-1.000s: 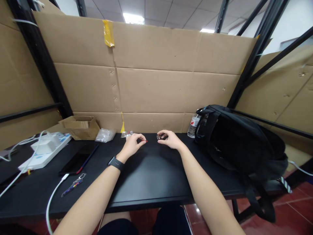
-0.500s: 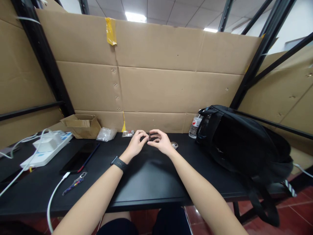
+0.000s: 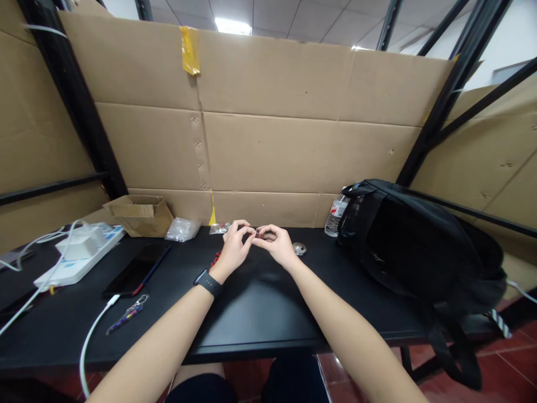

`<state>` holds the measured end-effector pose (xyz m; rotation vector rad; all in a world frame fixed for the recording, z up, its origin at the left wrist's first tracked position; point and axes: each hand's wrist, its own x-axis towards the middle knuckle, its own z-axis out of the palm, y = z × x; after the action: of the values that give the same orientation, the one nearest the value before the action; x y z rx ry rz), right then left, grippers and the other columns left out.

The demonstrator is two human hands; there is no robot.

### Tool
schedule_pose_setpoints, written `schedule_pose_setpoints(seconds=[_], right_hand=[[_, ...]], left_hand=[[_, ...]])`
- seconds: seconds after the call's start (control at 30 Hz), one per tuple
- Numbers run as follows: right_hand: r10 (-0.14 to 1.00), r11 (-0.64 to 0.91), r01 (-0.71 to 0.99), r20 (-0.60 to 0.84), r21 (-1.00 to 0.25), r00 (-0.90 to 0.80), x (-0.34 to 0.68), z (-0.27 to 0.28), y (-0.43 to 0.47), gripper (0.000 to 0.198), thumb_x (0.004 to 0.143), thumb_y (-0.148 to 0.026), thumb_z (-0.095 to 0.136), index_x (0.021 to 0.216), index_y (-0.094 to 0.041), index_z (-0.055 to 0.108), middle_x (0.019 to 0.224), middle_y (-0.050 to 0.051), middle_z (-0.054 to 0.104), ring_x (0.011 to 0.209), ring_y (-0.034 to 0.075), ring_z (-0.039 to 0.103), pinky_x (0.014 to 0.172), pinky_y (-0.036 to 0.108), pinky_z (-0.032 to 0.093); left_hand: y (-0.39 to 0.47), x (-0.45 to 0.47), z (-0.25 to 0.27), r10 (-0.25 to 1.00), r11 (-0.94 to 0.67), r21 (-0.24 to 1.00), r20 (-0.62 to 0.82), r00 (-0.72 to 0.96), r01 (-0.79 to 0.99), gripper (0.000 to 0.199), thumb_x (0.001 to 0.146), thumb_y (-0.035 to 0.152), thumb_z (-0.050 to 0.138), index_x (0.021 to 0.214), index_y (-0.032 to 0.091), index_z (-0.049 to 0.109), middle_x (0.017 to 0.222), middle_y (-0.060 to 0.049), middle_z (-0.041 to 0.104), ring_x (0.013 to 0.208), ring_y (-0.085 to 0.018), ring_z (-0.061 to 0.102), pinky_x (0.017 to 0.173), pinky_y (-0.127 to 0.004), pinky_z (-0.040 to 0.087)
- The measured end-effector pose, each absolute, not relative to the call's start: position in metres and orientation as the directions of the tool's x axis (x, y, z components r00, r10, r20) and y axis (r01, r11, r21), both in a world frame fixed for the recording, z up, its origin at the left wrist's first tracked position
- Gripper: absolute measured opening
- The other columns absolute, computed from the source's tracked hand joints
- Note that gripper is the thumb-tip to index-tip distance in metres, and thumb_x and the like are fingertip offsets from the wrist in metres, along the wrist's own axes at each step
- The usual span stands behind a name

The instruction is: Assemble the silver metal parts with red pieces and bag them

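Note:
My left hand [image 3: 236, 244], with a dark watch [image 3: 206, 281] on its wrist, and my right hand [image 3: 274, 244] meet above the black table. Their fingertips are pinched together around a small thing [image 3: 256, 233], too tiny to identify and mostly covered by the fingers. Red beads [image 3: 216, 258] show along the far side of my left hand near the wrist; the rest of them is hidden. A small round clear spool-like thing [image 3: 299, 248] lies just right of my right hand. Behind my left hand is a little clear packet [image 3: 219, 228] with something reddish in it.
To the left are a phone [image 3: 136, 271] on a white cable, a keychain [image 3: 128, 314], a white power strip [image 3: 79, 254], a cardboard box [image 3: 140, 215] and a clear plastic bag [image 3: 182, 229]. A black backpack [image 3: 419, 252] and water bottle [image 3: 334, 217] stand right. Cardboard [image 3: 268, 151] walls the back.
My fingertips have come closer together around the small thing. My left hand has turned slightly, and red beads now show beside its wrist.

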<state>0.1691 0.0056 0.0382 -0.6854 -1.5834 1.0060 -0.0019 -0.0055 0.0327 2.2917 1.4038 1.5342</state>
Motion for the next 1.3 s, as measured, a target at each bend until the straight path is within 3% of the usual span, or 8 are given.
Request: schedule_pose_setpoints(seconds=[0.13,0.3,0.57,0.73,0.83,0.93,1.1,1.3], right_hand=[[0.815,0.520,-0.002,0.497,-0.854,-0.297,0.171,0.040,0.007,0.029,0.081,-0.044,0.072,0.095,-0.019,0.068,0.107,0.007,0.071,0.092,0.020,0.069,0.078,0.030,0.055],[0.729,0.684,0.273,0.618,-0.677,-0.294,0.175,0.043,0.005,0.015,0.088,-0.035,0.065,0.093,-0.022,0.069,0.100,0.006,0.067,0.087,0.018,0.064,0.067,0.027,0.049],[0.633,0.766,0.444,0.668,-0.465,-0.392,0.181,0.043,0.008,0.005,0.092,-0.019,0.059,0.089,-0.022,0.063,0.105,0.006,0.060,0.105,0.021,0.056,0.094,0.035,0.044],[0.659,0.741,0.495,0.631,-0.454,-0.409,0.188,0.037,0.018,0.006,0.090,-0.016,0.059,0.090,-0.021,0.061,0.103,0.006,0.058,0.101,0.020,0.055,0.094,0.033,0.043],[0.713,0.693,0.527,0.575,-0.492,-0.401,0.200,0.038,0.025,0.009,0.088,-0.012,0.057,0.090,-0.020,0.062,0.095,0.004,0.060,0.086,0.017,0.057,0.082,0.029,0.045],[0.743,0.669,0.541,0.452,-0.510,-0.493,0.213,0.038,0.029,0.026,0.078,-0.004,0.059,0.098,-0.019,0.065,0.097,0.003,0.065,0.076,0.013,0.058,0.073,0.025,0.046],[0.732,0.656,0.571,0.230,-0.494,-0.642,0.221,0.033,0.029,0.051,0.063,-0.007,0.076,0.111,-0.024,0.067,0.105,0.002,0.069,0.087,0.017,0.063,0.077,0.027,0.048],[0.721,0.669,0.547,0.260,-0.504,-0.642,0.213,0.025,0.030,0.054,0.065,-0.013,0.082,0.115,-0.024,0.066,0.104,0.002,0.071,0.096,0.019,0.065,0.084,0.030,0.049]], left_hand=[[-0.002,-0.005,0.033,0.727,-0.558,0.554,0.686,0.041,0.618,0.012,0.093,0.029,0.057,0.092,0.021,0.067,0.115,-0.008,0.057,0.116,-0.024,0.054,0.103,-0.040,0.042],[0.011,-0.008,0.024,0.771,-0.598,0.655,0.628,0.108,0.461,0.013,0.092,0.028,0.057,0.090,0.019,0.067,0.105,-0.008,0.059,0.105,-0.020,0.059,0.101,-0.036,0.045],[0.016,-0.010,0.020,0.776,-0.594,0.657,0.620,0.116,0.463,0.021,0.098,0.027,0.044,0.097,0.022,0.064,0.107,-0.006,0.062,0.110,-0.020,0.058,0.104,-0.036,0.042],[0.018,-0.016,0.017,0.823,-0.498,0.635,0.560,0.094,0.591,0.024,0.099,0.027,0.041,0.104,0.025,0.065,0.115,-0.005,0.063,0.115,-0.022,0.056,0.103,-0.042,0.041],[0.017,-0.023,0.019,0.835,-0.456,0.582,0.542,0.097,0.673,0.026,0.099,0.026,0.040,0.106,0.026,0.065,0.116,-0.004,0.065,0.114,-0.024,0.056,0.100,-0.044,0.040],[0.011,-0.028,0.023,0.835,-0.477,0.432,0.494,0.241,0.766,0.021,0.094,0.027,0.049,0.100,0.027,0.070,0.111,-0.005,0.068,0.112,-0.027,0.055,0.098,-0.046,0.038],[-0.001,-0.019,0.021,0.792,-0.588,0.310,0.409,0.454,0.747,0.029,0.085,0.032,0.064,0.113,0.033,0.069,0.119,-0.005,0.067,0.117,-0.032,0.049,0.095,-0.046,0.036],[-0.002,-0.008,0.013,0.788,-0.603,0.273,0.349,0.507,0.750,0.032,0.078,0.038,0.073,0.109,0.031,0.068,0.107,-0.005,0.071,0.112,-0.032,0.051,0.094,-0.044,0.033]])
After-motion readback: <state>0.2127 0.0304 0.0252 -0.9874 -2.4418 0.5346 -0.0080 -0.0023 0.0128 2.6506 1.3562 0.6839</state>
